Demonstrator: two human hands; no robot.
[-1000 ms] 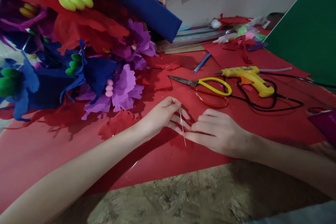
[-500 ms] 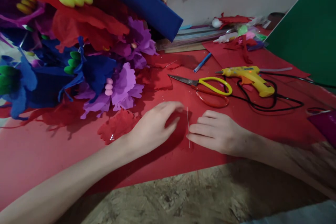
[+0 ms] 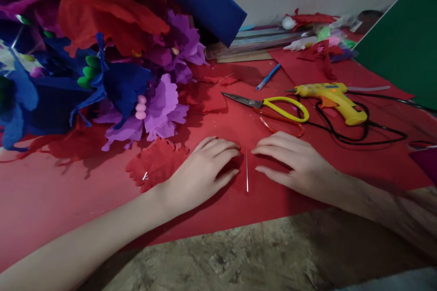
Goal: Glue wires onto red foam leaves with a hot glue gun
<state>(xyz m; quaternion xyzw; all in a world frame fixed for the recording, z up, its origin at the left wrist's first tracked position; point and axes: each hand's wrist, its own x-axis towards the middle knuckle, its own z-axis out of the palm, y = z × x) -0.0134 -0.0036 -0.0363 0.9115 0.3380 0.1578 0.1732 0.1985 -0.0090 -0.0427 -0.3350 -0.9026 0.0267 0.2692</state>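
Note:
A thin, straight, silvery wire [image 3: 247, 170] lies on the red sheet [image 3: 218, 216], pointing away from me. To its left rests my left hand [image 3: 210, 163], open, palm down, with fingertips a little short of the wire. On the other side my right hand [image 3: 295, 159] is open too, thumb and fingers apart, not touching the wire. Partly under my left wrist is a red ruffled crepe-paper piece [image 3: 157, 159] with small white bits on it. Beyond my hands lie scissors [image 3: 246, 101] with one yellow and one red handle.
A yellow glue gun [image 3: 336, 95] with a looped black cord [image 3: 372, 141] lies at right. Paper flowers [image 3: 126, 91] in red, blue and purple crowd the left. A blue pen [image 3: 268, 77] lies farther back. A green board [image 3: 403, 41] leans at right. Bare chipboard [image 3: 232, 254] shows in front.
My right hand has drawn back from the wire, its fingers and thumb spreading. My left hand has lowered flatter beside it. The view has shifted slightly.

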